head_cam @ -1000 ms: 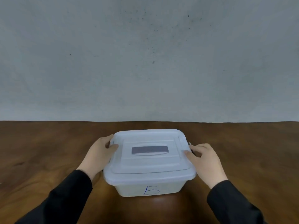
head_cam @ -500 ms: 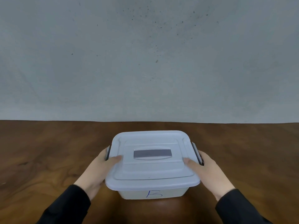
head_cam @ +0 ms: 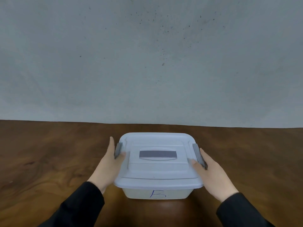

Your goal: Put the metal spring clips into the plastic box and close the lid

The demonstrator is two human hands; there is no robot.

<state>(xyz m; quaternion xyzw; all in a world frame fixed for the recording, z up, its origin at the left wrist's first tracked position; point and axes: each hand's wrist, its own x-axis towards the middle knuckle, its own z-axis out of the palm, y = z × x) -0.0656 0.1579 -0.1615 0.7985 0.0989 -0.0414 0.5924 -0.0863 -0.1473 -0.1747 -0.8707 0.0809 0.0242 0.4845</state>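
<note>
The plastic box [head_cam: 155, 194] sits on the brown wooden counter [head_cam: 49, 161] right in front of me, with its lid [head_cam: 157, 167] lying flat on top. A blue letter B [head_cam: 157, 194] is written on the near wall. My 2 hands are apart, 1 on each short side of the box. My left hand [head_cam: 109, 163] presses against the left grey latch [head_cam: 118, 150], thumb resting on the lid's edge. My right hand [head_cam: 213, 174] cups the right grey latch [head_cam: 199, 155], thumb on the lid as well. A grey handle strip [head_cam: 157, 154] lies across the lid's middle. The spring clips are not visible; the box walls are cloudy. Black sleeves [head_cam: 85, 205] cover both my forearms. A pale speckled wall [head_cam: 147, 63] rises behind the counter.
</note>
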